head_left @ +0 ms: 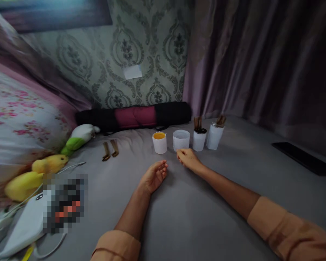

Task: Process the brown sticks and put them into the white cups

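Four white-wrapped cups would exceed a short row, so several stand side by side on the grey sheet. The leftmost is a white cup with an orange-yellow inside [159, 145]. Beside it is a wider, pale cup [181, 139]. Farther right, a dark-rimmed cup [199, 140] and a taller, tilted cup [215, 137] hold upright brown sticks. My right hand [189, 159] is closed just in front of the wider cup, fingers curled under; whether it touches the cup or holds anything is hidden. My left hand [154, 177] rests palm inward, fingers loosely bent and apart, holding nothing.
Two brown bent pieces [110, 150] lie at left on the sheet [195, 217]. A black and maroon roll [136, 116] lies along the wall. Plush toys [24, 185], a white device [29, 217] and cables are at left; a dark flat object [304, 157] is at right.
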Action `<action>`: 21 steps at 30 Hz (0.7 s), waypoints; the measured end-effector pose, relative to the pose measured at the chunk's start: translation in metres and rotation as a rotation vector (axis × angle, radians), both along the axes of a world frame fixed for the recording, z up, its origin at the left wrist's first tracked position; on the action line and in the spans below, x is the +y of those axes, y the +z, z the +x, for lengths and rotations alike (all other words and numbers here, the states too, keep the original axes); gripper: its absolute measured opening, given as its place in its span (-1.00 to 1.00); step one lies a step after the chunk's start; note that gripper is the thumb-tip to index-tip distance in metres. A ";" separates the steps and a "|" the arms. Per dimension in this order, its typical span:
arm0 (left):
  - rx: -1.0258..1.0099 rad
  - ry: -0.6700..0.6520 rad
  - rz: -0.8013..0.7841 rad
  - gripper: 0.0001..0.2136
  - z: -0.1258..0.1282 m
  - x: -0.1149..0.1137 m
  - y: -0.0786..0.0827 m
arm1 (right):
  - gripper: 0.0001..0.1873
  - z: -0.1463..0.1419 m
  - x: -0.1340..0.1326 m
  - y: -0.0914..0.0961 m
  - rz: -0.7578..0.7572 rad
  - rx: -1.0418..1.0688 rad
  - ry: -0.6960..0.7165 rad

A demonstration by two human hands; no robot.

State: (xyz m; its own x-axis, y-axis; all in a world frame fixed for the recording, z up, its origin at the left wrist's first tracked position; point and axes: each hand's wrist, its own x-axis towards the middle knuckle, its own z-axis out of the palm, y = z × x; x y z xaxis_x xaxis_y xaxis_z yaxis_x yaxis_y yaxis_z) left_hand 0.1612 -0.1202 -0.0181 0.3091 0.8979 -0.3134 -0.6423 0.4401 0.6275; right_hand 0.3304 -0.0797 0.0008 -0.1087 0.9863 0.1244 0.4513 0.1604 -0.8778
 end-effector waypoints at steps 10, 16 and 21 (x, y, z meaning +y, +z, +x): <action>-0.013 0.068 0.070 -0.92 -0.010 0.007 -0.001 | -0.58 -0.011 0.004 -0.025 0.114 -0.132 -0.024; 0.055 0.164 0.082 -0.94 -0.017 0.017 0.001 | -0.60 -0.010 0.000 -0.024 0.161 -0.166 -0.028; 0.277 0.245 0.047 -0.96 -0.026 0.029 0.006 | -0.61 -0.009 0.001 -0.025 0.182 -0.167 -0.011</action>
